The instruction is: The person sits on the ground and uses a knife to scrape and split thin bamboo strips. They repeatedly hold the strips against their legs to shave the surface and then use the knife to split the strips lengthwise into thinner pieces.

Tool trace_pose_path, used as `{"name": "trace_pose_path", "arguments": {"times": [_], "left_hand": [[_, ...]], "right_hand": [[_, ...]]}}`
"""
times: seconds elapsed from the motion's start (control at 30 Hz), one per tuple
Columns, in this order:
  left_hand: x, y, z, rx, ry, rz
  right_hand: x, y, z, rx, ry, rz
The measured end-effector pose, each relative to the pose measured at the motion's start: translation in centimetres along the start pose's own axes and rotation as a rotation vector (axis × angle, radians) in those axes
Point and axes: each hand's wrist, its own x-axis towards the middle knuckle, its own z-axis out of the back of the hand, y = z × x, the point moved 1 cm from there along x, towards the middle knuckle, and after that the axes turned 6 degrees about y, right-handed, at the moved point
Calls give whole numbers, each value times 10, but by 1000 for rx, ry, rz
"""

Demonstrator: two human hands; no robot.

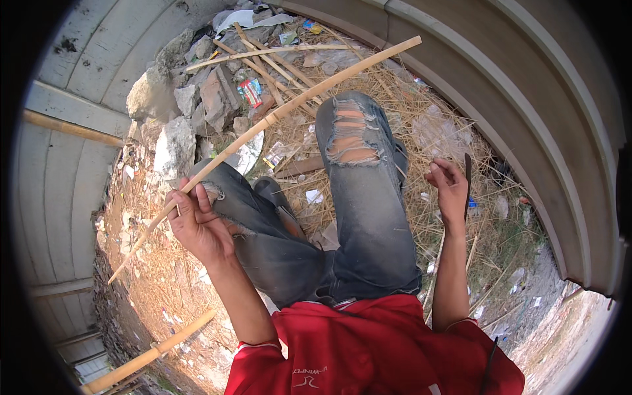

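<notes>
A long, pale bamboo pole (309, 93) slants across the view, from low on the left up to the top right. Near its lower part my left hand (197, 220) is closed on it, thumb and fingers around the cane. The pole passes above my bent knees in torn jeans (375, 204). On the right, my right hand (450, 192) is raised with its fingers curled. A thin, dark, blade-like strip (468, 172) stands along the outer side of that hand; its grip is hidden by the palm and fingers.
More split bamboo pieces (276, 69) lie ahead, beside broken concrete lumps (174, 148). Another bamboo pole (151, 352) is at lower left. Dry straw and litter cover the ground. Grey panels (56, 197) stand on the left; a ribbed metal sheet (526, 85) curves along the right.
</notes>
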Motion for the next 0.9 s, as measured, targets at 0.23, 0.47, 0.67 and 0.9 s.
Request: {"name": "trace_pose_path", "arguments": {"times": [0.23,0.47,0.67,0.9], "left_hand": [[-78,42,7,-208,24,276],[-118,41,8,-118,284,886],[-138,21,-32,461,671,469],[-112,33,-97,813,891,25]], "right_hand": [[17,124,-107,517,304,124],[31,105,-114,424,216,73],[16,98,-104,408,402,-18],[1,104,-108,380,539,-15]]}}
